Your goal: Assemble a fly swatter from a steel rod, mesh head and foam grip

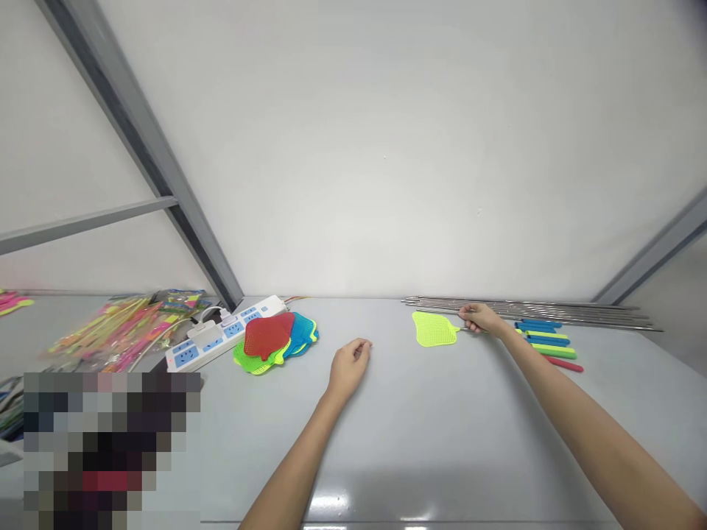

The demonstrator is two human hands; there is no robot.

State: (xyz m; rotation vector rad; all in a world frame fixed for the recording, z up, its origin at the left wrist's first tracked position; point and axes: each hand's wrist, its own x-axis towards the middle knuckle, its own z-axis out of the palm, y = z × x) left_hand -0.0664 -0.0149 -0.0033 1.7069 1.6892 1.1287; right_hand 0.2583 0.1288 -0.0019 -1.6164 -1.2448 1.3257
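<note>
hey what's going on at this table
A person's right hand pinches a thin metal stem at the base of a yellow-green perforated plastic paddle. The left hand, with nothing visible in it, is over the grey table. Left of it lies a pile of red, blue and green perforated paddles; at the right are long silver metal rods and blue, green and red tubes.

On the table (381, 434), at right along the wall (387, 147): rods (585, 312), and before them, side by side, handles (557, 353). Left of the handles, in front of the rods' nearer stretch, the right hand (479, 318) on a shaft (462, 329), with one swatter head (434, 329) at its left end. Farther left, the left hand (349, 362), then a pile of heads (269, 335) before the power strip (233, 331). Beyond that, far left, bags (110, 331).
</note>
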